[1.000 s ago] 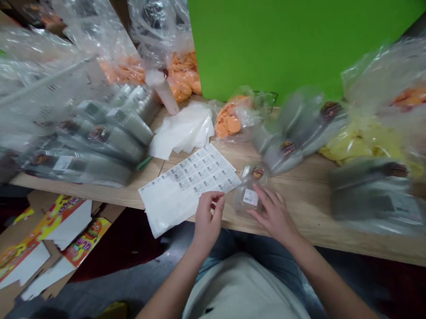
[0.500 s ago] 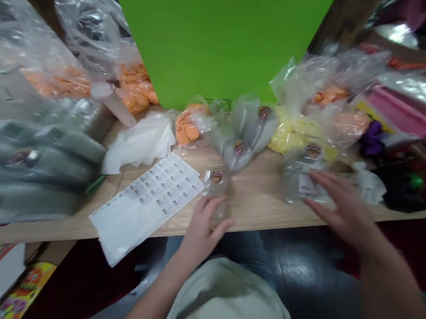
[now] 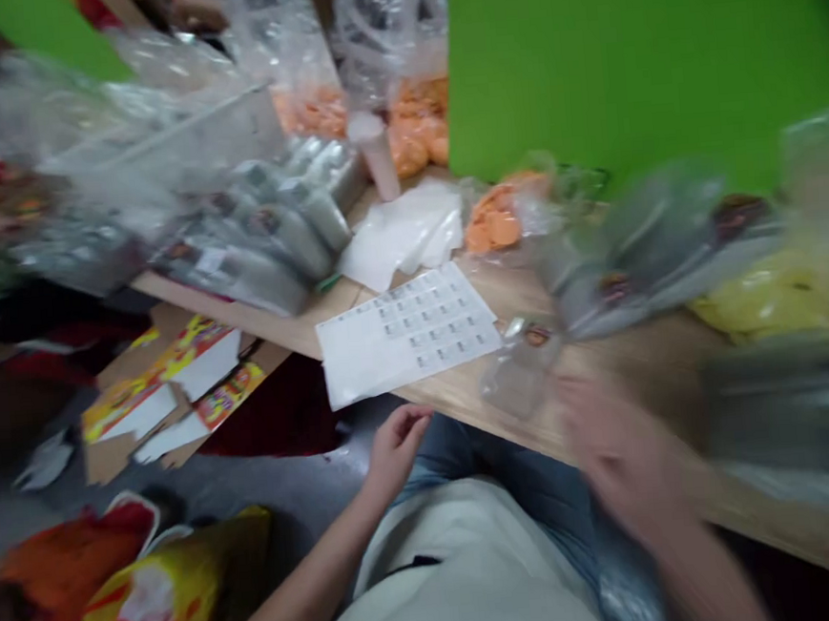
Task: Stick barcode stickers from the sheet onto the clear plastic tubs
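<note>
My left hand [image 3: 397,451] hangs just past the near edge of the wooden table [image 3: 648,359], below the label sheet, its fingers loosely curled around nothing. A white sheet of small printed labels [image 3: 408,333] lies on the table. To its right sits a transparent plastic pouch [image 3: 523,369] with a small round sticker. My right hand [image 3: 619,447] is heavily blurred, just right of that pouch, and I cannot make out its fingers. It shows no clear hold on anything.
Bagged grey pouches [image 3: 251,237] pile up at the back left, with bagged orange discs [image 3: 415,138] behind. White plastic sheets [image 3: 401,235] lie near the label sheet. A green board [image 3: 623,45] stands behind the table. Printed cardboard [image 3: 177,396] and a red-and-yellow bag [image 3: 135,591] lie on the floor.
My left hand has drawn back from the pouch toward my body, and the pouch stays on the table. My view has swung, and my right hand now moves fast.
</note>
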`<state>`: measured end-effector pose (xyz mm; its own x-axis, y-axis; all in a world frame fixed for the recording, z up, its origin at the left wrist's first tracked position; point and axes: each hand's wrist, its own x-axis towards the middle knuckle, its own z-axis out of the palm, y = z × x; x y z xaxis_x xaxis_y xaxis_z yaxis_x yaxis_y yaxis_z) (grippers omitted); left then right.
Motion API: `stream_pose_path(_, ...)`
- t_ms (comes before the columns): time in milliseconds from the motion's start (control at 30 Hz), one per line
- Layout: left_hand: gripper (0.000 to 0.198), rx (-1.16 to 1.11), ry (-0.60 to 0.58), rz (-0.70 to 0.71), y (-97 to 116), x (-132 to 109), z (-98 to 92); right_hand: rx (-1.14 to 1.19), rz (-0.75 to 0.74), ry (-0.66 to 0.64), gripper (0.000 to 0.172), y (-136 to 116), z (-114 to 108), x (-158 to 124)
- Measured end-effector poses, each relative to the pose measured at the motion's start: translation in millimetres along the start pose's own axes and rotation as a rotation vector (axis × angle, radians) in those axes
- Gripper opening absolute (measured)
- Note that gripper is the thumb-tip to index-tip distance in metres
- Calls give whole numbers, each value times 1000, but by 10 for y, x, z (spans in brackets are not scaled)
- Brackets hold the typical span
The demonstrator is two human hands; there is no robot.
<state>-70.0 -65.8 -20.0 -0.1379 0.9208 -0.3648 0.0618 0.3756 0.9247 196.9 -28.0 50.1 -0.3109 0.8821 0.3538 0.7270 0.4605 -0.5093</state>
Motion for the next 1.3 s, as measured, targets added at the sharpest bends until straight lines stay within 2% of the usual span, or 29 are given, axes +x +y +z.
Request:
stream_pose_path(33,22,-85,41,-64,-58,-8,-26,76,-110,-133,37,-251,407,168)
stream_pose_path(67,24,-190,79,-133,-112,-15,-52,86,-149,-210,39,-462,794,298)
stream_pose_path(100,26,-317,116,-197,-162,-19,-78,66,-148,-230,40,-618,1136,381)
stream_pose_path(167,29,-625,181,-284,-246,-18,-136,51,-151,-292,40,-767,1610,391)
stream_pose_path(200,29,-779,209,-302,-282,-9,-167,58,-168,-311,40,-777,1727,331)
stream_pose_path(267,28,-1013,278,-306,-343,22,-232,101,-206,-339,38,-746,1761,168)
stream_pose_path(367,32,-1130,352,-355,-402,69,-320,189,-152,-323,31,-734,1617,82)
stream_pose_path(467,38,-1124,312,-373,-397,55,-378,263,5,-262,25,-822,1635,289)
stream_pose_path(567,42,-1058,248,-308,-342,-15,-414,262,52,-244,30,-917,1812,552)
stream_pose_path(667,42,-827,314,-256,-299,-79,-450,226,-9,-240,35,-960,1935,661)
stream_pose_path(767,44,-561,365,-248,-261,-94,-518,260,-86,-229,30,-959,1947,653)
stream_pose_path(867,41,-228,280,-137,-174,-49,-636,288,-131,-236,26,-940,1905,665)
stream_pose_path(967,37,100,163,123,-40,50,-761,291,-164,-255,26,-923,1869,739)
stream_pose_path(1033,38,216,100,239,52,131,-804,301,-159,-244,27,-915,1866,807)
stream_pose_path(1067,38,244,86,264,92,170,-808,320,-132,-235,27,-909,1872,843)
stream_pose_path(1133,38,245,91,259,155,241,-784,426,15,-206,24,-892,1896,914)
stream_pose_path(1233,35,104,191,138,199,323,-712,612,303,-132,20,-854,1941,1007)
stream_pose_path(1300,36,-23,265,43,198,373,-670,681,395,-99,20,-830,1963,1048)
